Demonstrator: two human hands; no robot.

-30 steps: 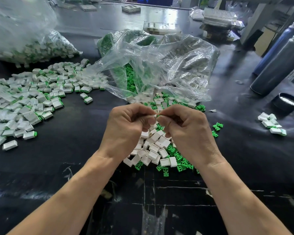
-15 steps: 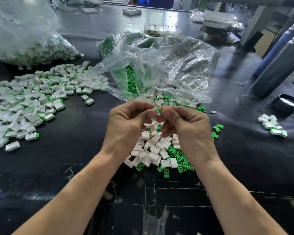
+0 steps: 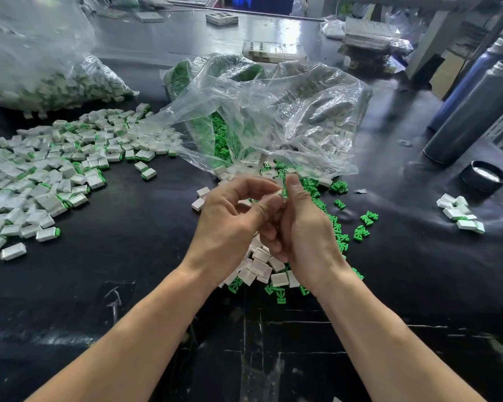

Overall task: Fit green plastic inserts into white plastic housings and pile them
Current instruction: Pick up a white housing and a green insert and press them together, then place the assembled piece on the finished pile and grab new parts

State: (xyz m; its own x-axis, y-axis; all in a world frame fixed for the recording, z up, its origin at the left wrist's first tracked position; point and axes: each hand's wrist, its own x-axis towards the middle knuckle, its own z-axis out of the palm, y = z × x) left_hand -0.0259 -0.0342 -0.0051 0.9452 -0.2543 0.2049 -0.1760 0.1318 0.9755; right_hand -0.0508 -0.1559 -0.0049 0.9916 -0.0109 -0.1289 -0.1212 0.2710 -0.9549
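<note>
Head view: left hand pinching white housing, right hand pinching green insert; pressing squarely would seat it.

I see both hands meet above loose parts on black table. Left hand and right hand pinch one white housing with green insert between fingertips. Finished pile lies left; clear bag behind

Bright overhead light, glare on the black table, wide-angle edge distortion.
</note>
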